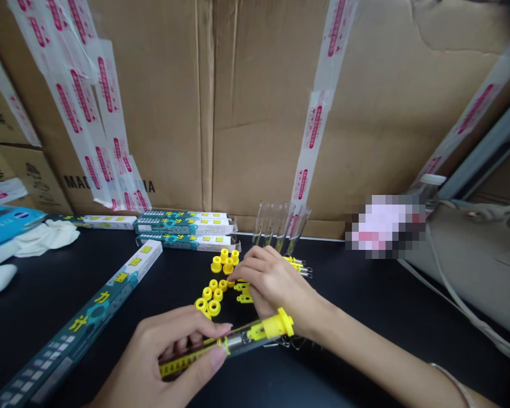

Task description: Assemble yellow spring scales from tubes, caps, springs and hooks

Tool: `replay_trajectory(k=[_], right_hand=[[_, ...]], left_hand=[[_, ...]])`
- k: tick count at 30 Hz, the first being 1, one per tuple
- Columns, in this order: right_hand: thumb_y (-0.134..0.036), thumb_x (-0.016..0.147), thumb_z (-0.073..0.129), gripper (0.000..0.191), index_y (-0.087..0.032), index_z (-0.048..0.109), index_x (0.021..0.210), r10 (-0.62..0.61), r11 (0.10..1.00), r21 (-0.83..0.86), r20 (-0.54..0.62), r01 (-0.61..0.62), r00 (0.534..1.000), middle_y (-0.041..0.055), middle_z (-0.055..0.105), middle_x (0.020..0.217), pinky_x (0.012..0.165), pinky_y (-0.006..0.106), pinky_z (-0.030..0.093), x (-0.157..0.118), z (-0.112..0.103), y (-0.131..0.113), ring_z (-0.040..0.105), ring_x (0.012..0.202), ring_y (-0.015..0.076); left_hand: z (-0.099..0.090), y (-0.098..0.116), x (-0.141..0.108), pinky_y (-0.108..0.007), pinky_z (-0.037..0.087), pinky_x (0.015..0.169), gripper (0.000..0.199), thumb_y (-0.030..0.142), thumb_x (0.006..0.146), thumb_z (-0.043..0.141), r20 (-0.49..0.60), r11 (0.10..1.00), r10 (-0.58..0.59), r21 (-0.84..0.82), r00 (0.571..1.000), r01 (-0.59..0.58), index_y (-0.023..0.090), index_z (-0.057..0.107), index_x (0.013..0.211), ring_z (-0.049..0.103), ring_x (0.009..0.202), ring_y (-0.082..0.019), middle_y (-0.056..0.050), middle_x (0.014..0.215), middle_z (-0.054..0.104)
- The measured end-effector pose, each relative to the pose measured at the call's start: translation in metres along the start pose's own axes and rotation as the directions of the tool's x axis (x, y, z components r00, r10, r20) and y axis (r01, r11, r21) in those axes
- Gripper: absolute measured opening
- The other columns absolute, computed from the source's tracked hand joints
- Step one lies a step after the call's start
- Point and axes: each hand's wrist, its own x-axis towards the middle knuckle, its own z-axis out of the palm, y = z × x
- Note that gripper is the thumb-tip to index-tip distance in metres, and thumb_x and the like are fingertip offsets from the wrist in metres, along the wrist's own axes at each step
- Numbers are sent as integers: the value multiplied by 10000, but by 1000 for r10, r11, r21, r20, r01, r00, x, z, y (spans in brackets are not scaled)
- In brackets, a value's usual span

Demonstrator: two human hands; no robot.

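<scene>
My left hand (pixel 165 351) is closed around a clear tubular spring scale (pixel 238 338). Its tube tilts up to the right, with a yellow cap (pixel 280 324) at the upper end, a metal spring part inside and a yellow marked strip lower down. Beyond it my right hand (pixel 270 277) reaches over the small yellow parts, fingers stretched left and downward. Its index fingertip is at a small yellow ring (pixel 230 283); the thumb is mostly hidden. Yellow rings (pixel 213 307) and taller yellow caps (pixel 228 265) lie to the left, flat yellow pieces (pixel 243 293) under the hand.
Several clear tubes (pixel 276 226) stand behind my right hand. Yellow pieces with metal hooks (pixel 300 266) lie right of it. A long printed box (pixel 85 323) lies left, stacked boxes (pixel 187 226) farther back. Large cardboard (pixel 259 113) walls the back; a grey bag (pixel 480 260) sits right.
</scene>
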Motion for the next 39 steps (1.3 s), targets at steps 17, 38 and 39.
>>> replay_trajectory(k=[17, 38, 39], right_hand=[[-242, 856, 757, 146, -133, 780, 950, 180, 978, -93, -71, -186, 981, 121, 759, 851, 753, 423, 468, 10, 25, -1, 611, 846, 302], [-300, 865, 762, 102, -303, 803, 958, 594, 594, 764, -203, -254, 778, 7, 804, 964, 746, 172, 595, -77, -13, -14, 748, 853, 162], [-280, 868, 759, 111, -314, 802, 964, 564, 623, 746, -219, -236, 796, 1, 804, 971, 761, 173, 592, -78, -13, -15, 748, 861, 160]], left_hand=[[1, 6, 3, -162, 407, 444, 148, 352, 873, 660, -36, 999, -8, -53, 999, 6, 282, 790, 890, 523, 481, -105, 33, 613, 631], [7, 14, 2, -182, 353, 476, 223, 434, 877, 618, -122, 969, -225, -131, 967, 209, 278, 771, 829, 474, 507, -93, 45, 616, 572], [7, 16, 1, -182, 345, 475, 217, 428, 874, 618, -127, 969, -223, -135, 966, 206, 280, 769, 824, 469, 505, -90, 49, 612, 562]])
